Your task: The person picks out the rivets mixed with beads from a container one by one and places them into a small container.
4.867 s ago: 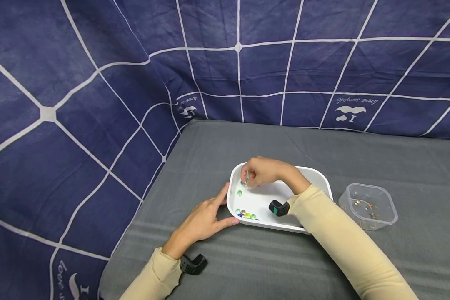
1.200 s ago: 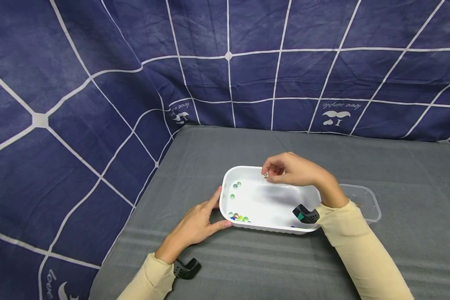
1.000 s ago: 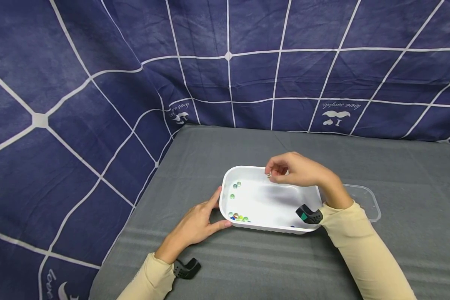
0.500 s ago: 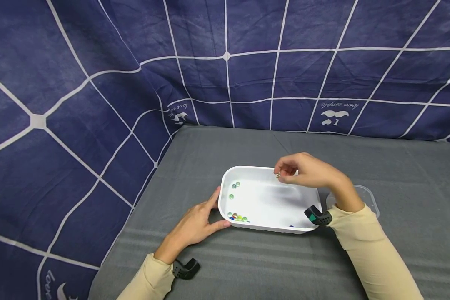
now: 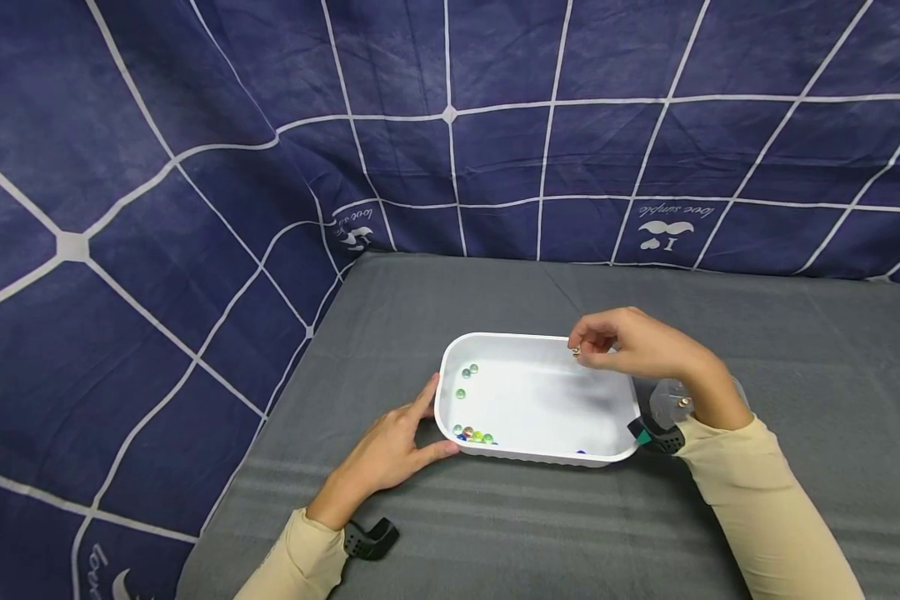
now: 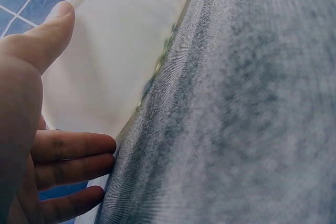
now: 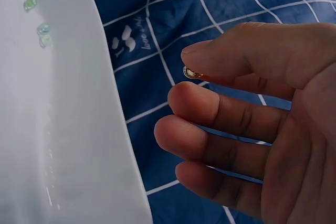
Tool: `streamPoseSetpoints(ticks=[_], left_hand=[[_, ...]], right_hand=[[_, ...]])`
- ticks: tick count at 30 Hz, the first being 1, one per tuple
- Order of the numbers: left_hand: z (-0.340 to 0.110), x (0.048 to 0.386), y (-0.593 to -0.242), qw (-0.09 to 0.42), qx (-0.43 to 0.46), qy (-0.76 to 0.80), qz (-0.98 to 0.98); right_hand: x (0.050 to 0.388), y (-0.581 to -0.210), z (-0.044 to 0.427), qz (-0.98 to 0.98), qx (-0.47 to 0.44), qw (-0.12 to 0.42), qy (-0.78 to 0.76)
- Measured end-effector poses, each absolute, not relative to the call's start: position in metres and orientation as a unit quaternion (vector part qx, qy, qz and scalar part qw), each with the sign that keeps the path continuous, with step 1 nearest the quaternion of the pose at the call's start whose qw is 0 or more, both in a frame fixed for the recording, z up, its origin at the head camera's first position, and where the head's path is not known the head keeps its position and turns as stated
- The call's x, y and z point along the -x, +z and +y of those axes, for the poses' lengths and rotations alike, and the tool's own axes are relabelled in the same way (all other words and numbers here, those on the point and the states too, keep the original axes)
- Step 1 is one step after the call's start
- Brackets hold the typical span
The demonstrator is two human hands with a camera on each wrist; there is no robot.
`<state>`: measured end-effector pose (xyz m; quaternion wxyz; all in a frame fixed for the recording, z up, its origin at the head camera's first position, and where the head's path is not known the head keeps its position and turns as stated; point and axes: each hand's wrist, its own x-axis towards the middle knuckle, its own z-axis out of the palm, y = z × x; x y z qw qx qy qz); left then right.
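A white plastic tray stands in front of me. Several glass marbles lie along its left and front sides, and a blue one sits at the front right. My left hand rests against the tray's left end, its fingers fairly straight and spread; in the left wrist view the thumb touches the rim. Above the tray's back right corner, my right hand pinches a small round gold-coloured metal piece between thumb and index finger. The other fingers are loosely bent.
Right of the tray is a clear plastic container, mostly hidden by my right forearm. A gold-coloured piece shows in it. Grey cloth covers the table; a blue curtain with white lines hangs behind and to the left.
From deeper inside the tray's left part, my right hand has risen and moved right with the gold-coloured piece, and its forearm now covers most of the clear container. My left hand stays at the tray.
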<state>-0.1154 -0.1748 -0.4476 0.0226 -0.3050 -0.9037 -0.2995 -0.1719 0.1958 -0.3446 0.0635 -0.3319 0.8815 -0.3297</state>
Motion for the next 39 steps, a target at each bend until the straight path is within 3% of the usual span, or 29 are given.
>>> streamPoseSetpoints(ticks=[16, 39], left_hand=[[-0.175, 0.114, -0.447, 0.024, 0.309, -0.300, -0.902], [-0.175, 0.115, -0.447, 0.030, 0.311, -0.299, -0.901]], right_hand=[[0.161, -0.340, 0.222, 0.891, 0.301, 0.056, -0.335], [0.147, -0.341, 0.259, 0.894, 0.294, -0.005, -0.338]])
